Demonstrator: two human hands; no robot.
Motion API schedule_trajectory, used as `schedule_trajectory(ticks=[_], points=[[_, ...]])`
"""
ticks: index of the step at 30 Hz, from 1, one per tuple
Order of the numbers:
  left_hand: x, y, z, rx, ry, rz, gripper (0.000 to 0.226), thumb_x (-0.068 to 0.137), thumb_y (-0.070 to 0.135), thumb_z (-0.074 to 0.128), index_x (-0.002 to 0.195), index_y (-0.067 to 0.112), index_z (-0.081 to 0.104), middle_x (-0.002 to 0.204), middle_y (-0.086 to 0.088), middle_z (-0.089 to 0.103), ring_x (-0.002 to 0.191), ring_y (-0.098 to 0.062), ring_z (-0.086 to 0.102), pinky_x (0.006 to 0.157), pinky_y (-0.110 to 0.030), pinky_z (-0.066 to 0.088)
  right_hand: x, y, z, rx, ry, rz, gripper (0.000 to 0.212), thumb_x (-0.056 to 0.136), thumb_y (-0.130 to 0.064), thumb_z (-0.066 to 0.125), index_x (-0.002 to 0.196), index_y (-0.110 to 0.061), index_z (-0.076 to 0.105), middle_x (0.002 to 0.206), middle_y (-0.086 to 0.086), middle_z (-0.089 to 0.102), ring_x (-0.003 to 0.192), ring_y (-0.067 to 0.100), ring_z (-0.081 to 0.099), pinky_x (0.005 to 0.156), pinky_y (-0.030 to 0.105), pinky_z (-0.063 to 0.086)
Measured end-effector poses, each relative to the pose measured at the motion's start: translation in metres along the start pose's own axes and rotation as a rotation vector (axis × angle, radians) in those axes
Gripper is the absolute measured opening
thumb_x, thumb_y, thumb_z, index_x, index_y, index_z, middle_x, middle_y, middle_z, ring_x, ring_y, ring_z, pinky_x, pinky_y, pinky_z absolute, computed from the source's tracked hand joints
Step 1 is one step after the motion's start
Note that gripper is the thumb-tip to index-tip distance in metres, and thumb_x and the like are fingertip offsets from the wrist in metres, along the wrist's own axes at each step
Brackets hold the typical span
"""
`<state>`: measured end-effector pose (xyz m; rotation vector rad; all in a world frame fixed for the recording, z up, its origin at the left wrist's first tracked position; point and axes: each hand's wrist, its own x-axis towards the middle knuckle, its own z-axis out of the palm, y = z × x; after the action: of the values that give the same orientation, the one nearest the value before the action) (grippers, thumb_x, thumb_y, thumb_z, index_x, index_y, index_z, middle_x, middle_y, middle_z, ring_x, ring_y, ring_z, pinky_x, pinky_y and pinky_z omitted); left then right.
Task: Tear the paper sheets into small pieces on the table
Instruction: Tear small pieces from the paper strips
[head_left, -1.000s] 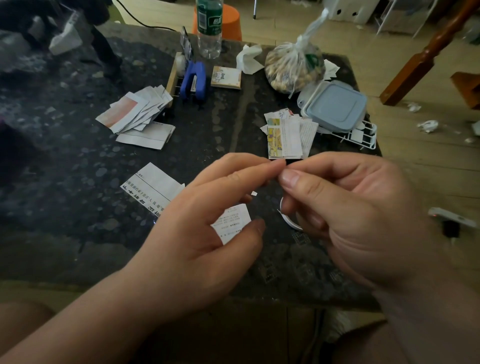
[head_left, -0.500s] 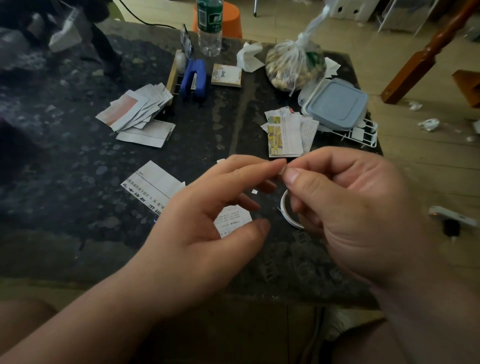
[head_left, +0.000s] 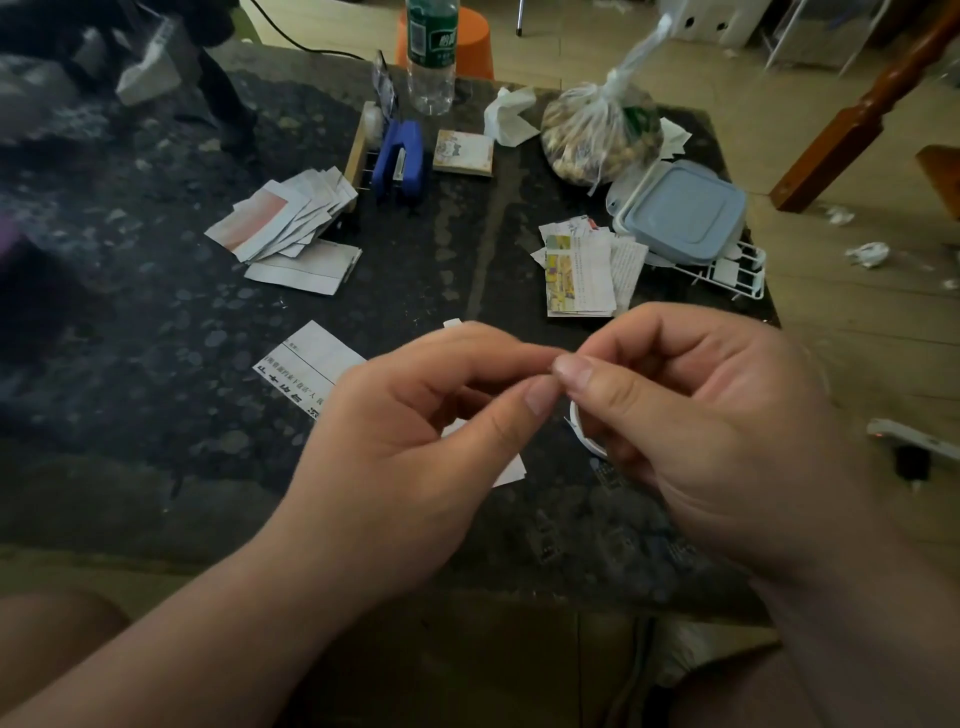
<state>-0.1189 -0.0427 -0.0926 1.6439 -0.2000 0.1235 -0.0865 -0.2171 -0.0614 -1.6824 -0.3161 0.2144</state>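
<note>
– Pinched tip to tip: the left hand (head_left: 415, 441) and the right hand (head_left: 727, 426) meet above the near part of the table (head_left: 156, 364), each with thumb pressed against forefinger and the other fingers curled in.
– What sits between the fingertips (head_left: 571, 371)?
– I cannot tell; the tips cover that spot.
– And the paper?
– 1 printed sheet (head_left: 306, 371) lies flat just left of the left hand, partly hidden by it. 1 small white piece (head_left: 511, 473) pokes out from beneath that hand. 2 stacks of torn pieces lie farther back: the left stack (head_left: 283, 215) near a blue stapler (head_left: 400, 158), the right stack (head_left: 579, 275) just beside a blue-lidded box (head_left: 683, 210) and a white wire rack (head_left: 737, 275).
– Anything else?
– 1 tied plastic bag (head_left: 597, 135) and 1 clear bottle (head_left: 431, 52) stand at the far edge.
</note>
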Motion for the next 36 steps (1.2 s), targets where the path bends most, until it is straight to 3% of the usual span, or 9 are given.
schedule_trajectory(ticks=[5, 9, 11, 14, 17, 21, 26, 32, 36], points=[[-0.001, 0.005, -0.004, -0.107, 0.048, -0.227, 0.010, 0.082, 0.028, 0.081, 0.080, 0.018, 0.080, 0.073, -0.006, 0.075, 0.061, -0.022, 0.070, 0.062, -0.031, 0.056, 0.002, 0.002, -0.002, 0.009, -0.013, 0.033, 0.004, 0.081, -0.022, 0.073, 0.084, -0.019, 0.073, 0.066, 0.000, 0.068, 0.053, 0.007, 0.060, 0.046, 0.010, 0.042], [0.001, 0.005, -0.002, -0.166, 0.072, -0.306, 0.010, 0.074, 0.016, 0.070, 0.073, 0.015, 0.080, 0.063, -0.010, 0.072, 0.054, -0.022, 0.067, 0.057, -0.025, 0.052, 0.000, -0.002, 0.000, 0.021, -0.177, 0.066, 0.011, 0.087, -0.014, 0.074, 0.094, -0.005, 0.074, 0.064, -0.004, 0.070, 0.051, 0.002, 0.063, 0.045, 0.008, 0.043], [0.002, 0.005, -0.002, -0.135, 0.064, -0.333, 0.009, 0.065, 0.020, 0.073, 0.070, 0.017, 0.080, 0.061, -0.009, 0.072, 0.056, -0.023, 0.069, 0.060, -0.031, 0.058, -0.001, -0.002, 0.002, -0.032, -0.195, 0.053, 0.008, 0.085, -0.009, 0.072, 0.093, -0.006, 0.075, 0.063, -0.007, 0.070, 0.050, 0.001, 0.063, 0.046, 0.007, 0.043], [0.003, 0.005, -0.003, -0.058, 0.067, -0.348, 0.024, 0.056, 0.039, 0.070, 0.069, 0.021, 0.081, 0.061, -0.009, 0.072, 0.064, -0.029, 0.073, 0.078, -0.054, 0.063, 0.000, 0.002, 0.003, -0.168, -0.163, -0.009, 0.010, 0.086, -0.009, 0.077, 0.090, -0.018, 0.077, 0.073, -0.007, 0.075, 0.061, 0.005, 0.069, 0.053, 0.011, 0.049], [0.003, 0.007, -0.003, -0.011, 0.057, -0.372, 0.023, 0.053, 0.037, 0.071, 0.069, 0.023, 0.081, 0.061, -0.008, 0.073, 0.062, -0.025, 0.073, 0.078, -0.054, 0.063, -0.001, 0.004, 0.004, -0.270, -0.131, -0.049, 0.010, 0.084, -0.014, 0.080, 0.090, -0.021, 0.079, 0.077, -0.005, 0.076, 0.070, 0.014, 0.072, 0.058, 0.024, 0.057], [0.003, 0.012, -0.001, 0.082, 0.057, -0.373, 0.012, 0.062, 0.023, 0.071, 0.071, 0.024, 0.080, 0.060, -0.006, 0.073, 0.061, -0.027, 0.074, 0.071, -0.056, 0.063, -0.001, 0.003, 0.005, -0.275, -0.096, -0.066, 0.008, 0.079, -0.018, 0.077, 0.086, -0.023, 0.079, 0.075, -0.002, 0.075, 0.067, 0.018, 0.071, 0.057, 0.034, 0.059], [0.003, 0.018, 0.000, 0.106, 0.069, -0.385, 0.014, 0.062, 0.021, 0.069, 0.071, 0.022, 0.080, 0.060, -0.007, 0.073, 0.061, -0.029, 0.075, 0.070, -0.062, 0.061, 0.003, 0.001, 0.007, -0.260, -0.122, -0.045, 0.008, 0.077, -0.017, 0.077, 0.081, -0.023, 0.078, 0.073, -0.001, 0.076, 0.065, 0.017, 0.072, 0.056, 0.032, 0.058], [0.005, 0.019, -0.002, 0.101, 0.040, -0.415, 0.016, 0.064, 0.019, 0.065, 0.072, 0.019, 0.080, 0.061, -0.007, 0.074, 0.064, -0.031, 0.075, 0.076, -0.063, 0.060, 0.006, -0.001, 0.008, -0.245, -0.145, -0.008, 0.007, 0.079, -0.014, 0.082, 0.078, -0.019, 0.079, 0.065, -0.005, 0.074, 0.054, 0.008, 0.068, 0.049, 0.015, 0.048], [0.006, 0.019, -0.003, 0.062, 0.024, -0.408, 0.017, 0.067, 0.017, 0.064, 0.072, 0.013, 0.079, 0.060, -0.008, 0.073, 0.063, -0.027, 0.076, 0.077, -0.054, 0.063, 0.007, -0.005, 0.008, -0.202, -0.157, 0.024, 0.007, 0.079, -0.007, 0.077, 0.076, -0.013, 0.077, 0.056, -0.007, 0.070, 0.043, 0.002, 0.060, 0.042, 0.008, 0.040]])
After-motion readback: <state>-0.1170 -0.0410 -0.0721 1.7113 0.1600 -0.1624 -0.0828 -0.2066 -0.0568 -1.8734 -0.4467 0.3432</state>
